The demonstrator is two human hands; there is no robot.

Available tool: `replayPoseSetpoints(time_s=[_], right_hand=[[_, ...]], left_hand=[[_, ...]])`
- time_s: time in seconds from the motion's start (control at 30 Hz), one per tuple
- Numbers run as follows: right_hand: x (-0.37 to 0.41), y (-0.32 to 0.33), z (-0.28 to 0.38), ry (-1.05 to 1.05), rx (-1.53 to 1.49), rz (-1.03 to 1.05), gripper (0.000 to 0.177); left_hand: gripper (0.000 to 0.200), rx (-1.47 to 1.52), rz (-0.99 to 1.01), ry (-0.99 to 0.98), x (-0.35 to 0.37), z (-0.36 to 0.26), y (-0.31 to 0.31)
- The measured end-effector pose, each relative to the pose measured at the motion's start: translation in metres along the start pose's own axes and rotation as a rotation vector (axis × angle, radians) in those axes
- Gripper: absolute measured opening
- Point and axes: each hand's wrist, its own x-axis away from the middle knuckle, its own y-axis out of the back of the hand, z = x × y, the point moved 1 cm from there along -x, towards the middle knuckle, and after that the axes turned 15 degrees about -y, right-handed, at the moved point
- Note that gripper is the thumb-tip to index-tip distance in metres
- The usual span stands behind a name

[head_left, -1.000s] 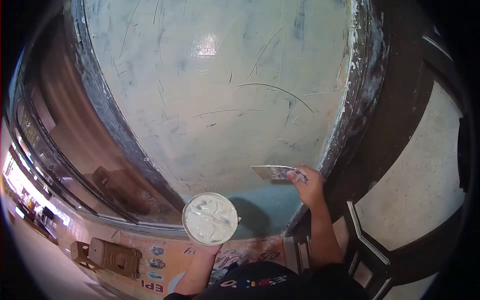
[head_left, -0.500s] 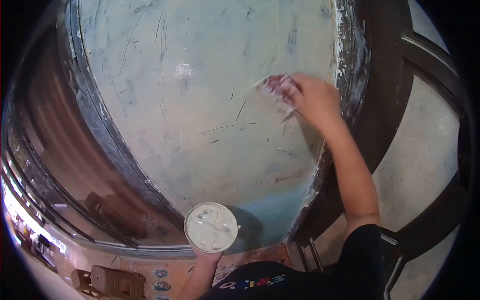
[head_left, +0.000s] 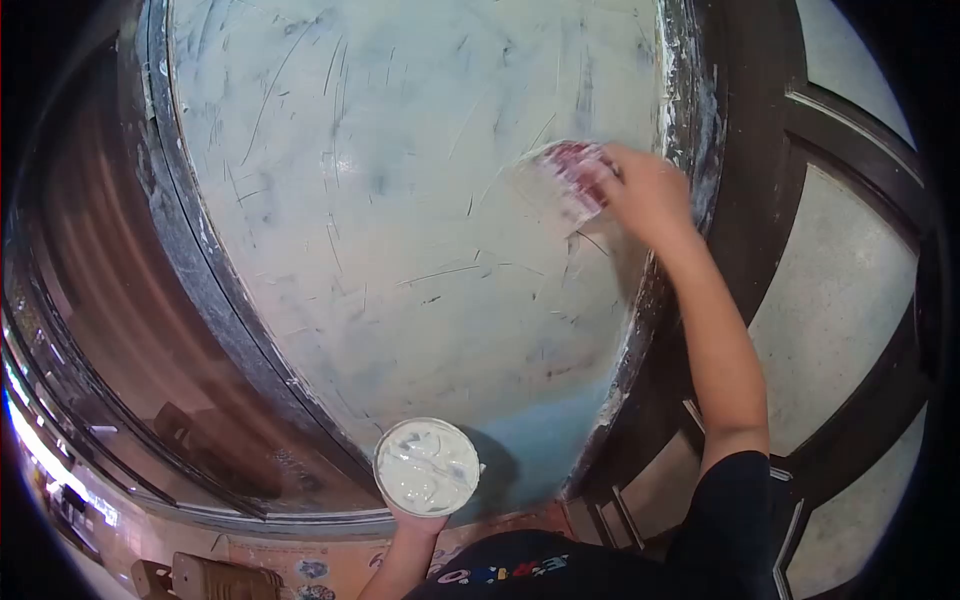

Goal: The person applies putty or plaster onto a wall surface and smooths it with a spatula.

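Note:
My right hand (head_left: 648,195) grips a reddish scraper (head_left: 578,180) smeared with white paste, its wide edge against the scratched, pale wall panel (head_left: 400,200) at the upper right. Low in the view, my left hand (head_left: 418,522) holds up a round tub (head_left: 427,467) full of thick white paste from below. The tub's underside and most of my left fingers are hidden. A blue patch (head_left: 530,440) shows at the panel's lower part, beside the tub's shadow.
Dark, paint-flecked frame strips (head_left: 215,290) edge the panel. On the right is a dark wooden frame with pale insets (head_left: 840,290). A brown glossy pane (head_left: 130,260) stands left, and brown plastic chairs (head_left: 220,578) are at the lower left.
The view has shifted slightly. My right hand and the scraper appear a little further right, still at the panel. My left hand keeps hold of the tub.

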Motion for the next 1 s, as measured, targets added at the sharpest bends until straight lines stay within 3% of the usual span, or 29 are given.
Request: replayPoseSetpoints(time_s=[0.03,0.1,0.23,0.27,0.33,0.43,0.53,0.6,0.7,0.73,0.8,0.87,0.9,0.97,1.0], right_hand=[[-0.008,0.005,-0.014,0.003,0.004,-0.006,0.035],[-0.021,0.019,-0.037,0.097,-0.283,-0.284,0.036],[-0.018,0.043,-0.033,0.166,-0.359,-0.381,0.035],[-0.014,0.038,-0.031,0.153,-0.455,-0.288,0.033],[0.000,0.031,-0.021,0.134,-0.564,-0.051,0.031],[0.019,0.006,-0.012,0.367,-0.349,0.257,0.028],[0.013,-0.011,-0.020,0.452,-0.108,0.256,0.028],[-0.009,0.009,-0.030,0.271,-0.038,-0.009,0.027],[-0.030,0.041,-0.050,0.283,-0.313,-0.143,0.027],[-0.029,0.047,-0.051,0.285,-0.314,-0.140,0.027],[-0.014,0.051,-0.049,0.274,-0.372,0.244,0.028],[0.007,0.013,-0.051,0.470,-0.226,0.251,0.026],[0.014,-0.003,-0.048,0.481,-0.106,0.398,0.025],[0.011,-0.030,-0.059,0.490,0.038,0.297,0.026],[0.005,-0.025,-0.062,0.488,0.037,0.297,0.026]], left_hand=[[0.065,-0.028,0.034,-0.016,0.000,0.001,0.004],[0.066,-0.057,0.004,-0.024,-0.001,0.001,0.013],[0.066,0.114,-0.070,0.026,0.003,0.003,0.009],[0.065,0.205,-0.110,0.057,0.004,0.003,0.006],[0.066,0.116,-0.060,0.039,0.005,0.006,0.004],[0.066,0.058,0.018,0.017,0.008,0.010,0.002],[0.066,0.084,-0.016,0.006,0.012,0.013,0.008],[0.066,0.024,-0.063,-0.019,0.016,0.014,0.011],[0.067,0.185,-0.087,0.007,0.020,0.016,0.008],[0.068,0.178,-0.094,0.000,0.021,0.017,0.011],[0.068,0.129,-0.072,-0.009,0.022,0.021,0.016],[0.070,0.132,-0.090,-0.003,0.024,0.026,0.019],[0.070,0.131,-0.098,0.002,0.025,0.028,0.015],[0.070,0.214,-0.030,0.039,0.028,0.033,0.004],[0.070,-0.037,-0.001,-0.023,0.029,0.036,0.004]])
